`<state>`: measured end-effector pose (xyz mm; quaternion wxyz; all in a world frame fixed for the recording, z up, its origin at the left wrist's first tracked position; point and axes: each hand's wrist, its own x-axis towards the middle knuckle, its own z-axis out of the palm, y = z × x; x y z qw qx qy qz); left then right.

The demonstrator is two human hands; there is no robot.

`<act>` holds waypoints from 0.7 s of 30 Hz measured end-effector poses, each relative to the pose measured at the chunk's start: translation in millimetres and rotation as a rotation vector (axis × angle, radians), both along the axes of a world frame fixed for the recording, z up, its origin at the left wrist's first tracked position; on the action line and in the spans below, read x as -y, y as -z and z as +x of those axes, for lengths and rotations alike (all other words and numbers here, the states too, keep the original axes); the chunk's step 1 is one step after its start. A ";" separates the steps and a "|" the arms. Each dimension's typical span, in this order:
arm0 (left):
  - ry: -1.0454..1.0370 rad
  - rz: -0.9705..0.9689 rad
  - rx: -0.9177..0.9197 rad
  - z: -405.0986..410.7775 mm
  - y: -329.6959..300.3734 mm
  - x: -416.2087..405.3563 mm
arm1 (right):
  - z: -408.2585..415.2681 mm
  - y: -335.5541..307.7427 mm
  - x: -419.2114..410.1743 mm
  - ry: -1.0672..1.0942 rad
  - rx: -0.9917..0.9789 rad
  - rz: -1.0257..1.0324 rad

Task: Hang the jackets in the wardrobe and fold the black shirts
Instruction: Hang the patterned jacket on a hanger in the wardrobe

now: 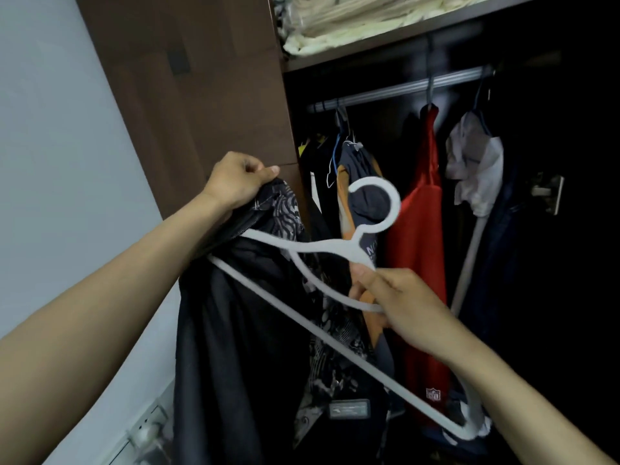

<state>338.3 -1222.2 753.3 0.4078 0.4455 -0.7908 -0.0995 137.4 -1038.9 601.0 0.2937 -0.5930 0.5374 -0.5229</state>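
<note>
My left hand [236,181] grips the collar of a black jacket [241,330] with a patterned grey lining, holding it up in front of the wardrobe. My right hand [399,307] holds a white plastic hanger [322,248] by its curved right shoulder. The hanger is tilted, its round hook pointing up and its left end tucked into the jacket near the collar. Its long bottom bar slants down to the lower right.
The wardrobe rail [402,87] carries a red garment [421,263], a navy and orange top [365,196] and a white cloth [476,162]. The brown wardrobe door [201,95] stands open on the left. Folded cream bedding [352,21] lies on the top shelf.
</note>
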 end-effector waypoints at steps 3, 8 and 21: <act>-0.007 0.069 0.149 16.3 -18.7 -16.8 | -14.5 -4.2 -11.1 0.085 0.044 -0.035; 0.140 0.383 0.455 24.8 -44.2 -59.7 | -11.0 4.0 -6.8 0.020 0.046 0.011; 0.489 0.553 0.342 -2.9 -38.0 -108.5 | 10.7 51.3 11.3 -0.362 0.349 0.285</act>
